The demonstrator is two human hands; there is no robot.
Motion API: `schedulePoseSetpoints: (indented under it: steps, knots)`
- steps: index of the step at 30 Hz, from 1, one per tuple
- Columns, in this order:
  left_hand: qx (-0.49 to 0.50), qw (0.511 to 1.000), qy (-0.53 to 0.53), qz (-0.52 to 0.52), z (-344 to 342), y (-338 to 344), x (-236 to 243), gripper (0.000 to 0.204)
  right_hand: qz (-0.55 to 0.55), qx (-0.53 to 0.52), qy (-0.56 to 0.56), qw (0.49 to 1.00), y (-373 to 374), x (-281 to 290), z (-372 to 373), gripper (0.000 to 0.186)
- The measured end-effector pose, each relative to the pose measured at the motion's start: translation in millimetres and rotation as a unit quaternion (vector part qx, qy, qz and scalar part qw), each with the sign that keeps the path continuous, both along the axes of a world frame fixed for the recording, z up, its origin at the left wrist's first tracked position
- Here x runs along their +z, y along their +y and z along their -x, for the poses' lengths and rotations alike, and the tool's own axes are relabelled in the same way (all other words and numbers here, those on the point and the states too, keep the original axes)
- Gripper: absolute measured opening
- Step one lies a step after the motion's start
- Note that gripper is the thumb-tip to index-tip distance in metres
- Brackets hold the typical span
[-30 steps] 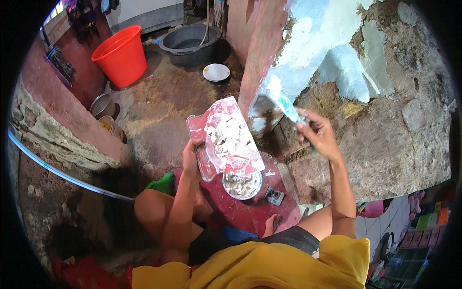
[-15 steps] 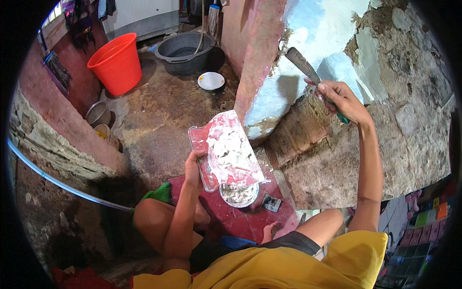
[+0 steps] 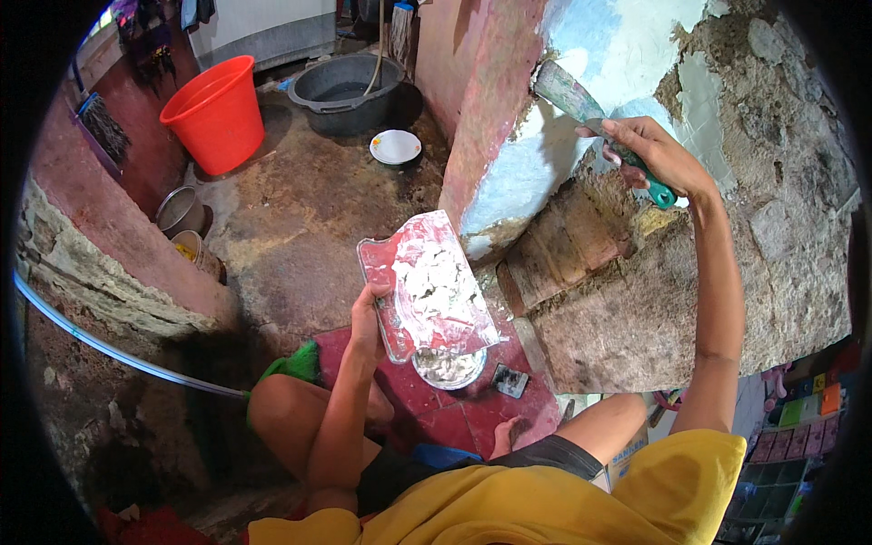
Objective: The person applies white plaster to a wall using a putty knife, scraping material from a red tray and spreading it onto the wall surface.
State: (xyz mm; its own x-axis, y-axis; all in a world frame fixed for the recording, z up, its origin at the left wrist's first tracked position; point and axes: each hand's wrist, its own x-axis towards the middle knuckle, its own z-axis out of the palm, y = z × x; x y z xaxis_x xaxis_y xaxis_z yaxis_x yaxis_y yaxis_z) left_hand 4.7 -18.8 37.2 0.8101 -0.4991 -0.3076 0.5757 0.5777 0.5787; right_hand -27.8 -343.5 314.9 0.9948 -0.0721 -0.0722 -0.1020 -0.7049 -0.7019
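My left hand [image 3: 369,316] grips a red board [image 3: 386,304] by its left side; white paste [image 3: 429,277] is spread in lumps over it. Below the board, a bowl [image 3: 450,371] of similar paste sits on red tiles, beside a small dark square object [image 3: 510,381]. My right hand [image 3: 658,159] is closed around the green handle of a putty knife [image 3: 568,95], whose flat blade is at the patchy wall [image 3: 627,45] of white, pale blue and crumbling brown surfaces.
A red bucket [image 3: 211,123], grey basin [image 3: 341,111] with a pole in it and white plate [image 3: 394,145] stand on the stained floor. Pots [image 3: 180,213] lie by the left wall. A pale pipe [image 3: 109,341] runs along the lower left. A rough ledge [image 3: 690,309] spans the right.
My right hand has moved right and upward with the knife; its blade now shows at the wall higher up. The board has shifted slightly down, still in my left hand.
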Motion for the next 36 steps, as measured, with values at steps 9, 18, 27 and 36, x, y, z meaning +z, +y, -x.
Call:
schedulePoseSetpoints:
  steps: [9,18,27,36]
  knots:
    - [-0.004,1.0,0.01,-0.019,2.2,2.0,-0.6,0.049,0.051,-0.011,0.003,0.999,-6.6,-1.9,-10.9,0.045]
    - [0.002,1.0,0.001,-0.017,6.6,7.0,0.7,0.044,0.161,0.019,0.012,0.987,-2.1,20.0,-10.9,0.047]
    - [-0.024,1.0,0.008,0.001,7.2,7.6,-3.0,0.049,0.188,0.039,0.018,0.981,-10.1,25.9,-14.4,0.046]
    - [-0.024,1.0,-0.008,0.011,9.1,8.9,-0.3,0.051,0.188,0.048,-0.01,0.981,-26.1,16.5,-16.7,0.043]
